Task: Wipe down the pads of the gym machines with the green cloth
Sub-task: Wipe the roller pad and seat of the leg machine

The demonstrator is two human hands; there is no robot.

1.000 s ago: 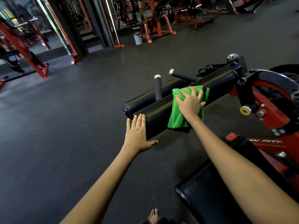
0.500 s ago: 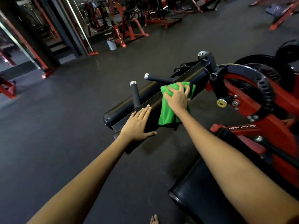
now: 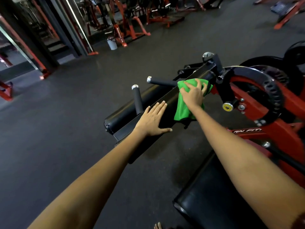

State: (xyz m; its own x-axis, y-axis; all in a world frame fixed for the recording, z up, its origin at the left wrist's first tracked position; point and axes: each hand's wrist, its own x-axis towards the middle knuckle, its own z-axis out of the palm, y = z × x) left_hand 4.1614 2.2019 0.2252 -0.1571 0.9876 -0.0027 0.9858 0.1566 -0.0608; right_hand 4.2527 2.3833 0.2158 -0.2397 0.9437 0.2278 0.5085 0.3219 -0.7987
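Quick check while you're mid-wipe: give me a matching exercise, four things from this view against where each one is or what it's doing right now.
Things:
1. left hand
2. right hand
3. green cloth
4. white bucket

States:
A. draped over the long black pad
B. standing on the floor by the far red frames
C. resting flat on the pad, fingers straight
D. fingers spread, pressing the cloth

The long black pad is the one being wiped.

Pairs: 1-C, 2-D, 3-A, 4-B
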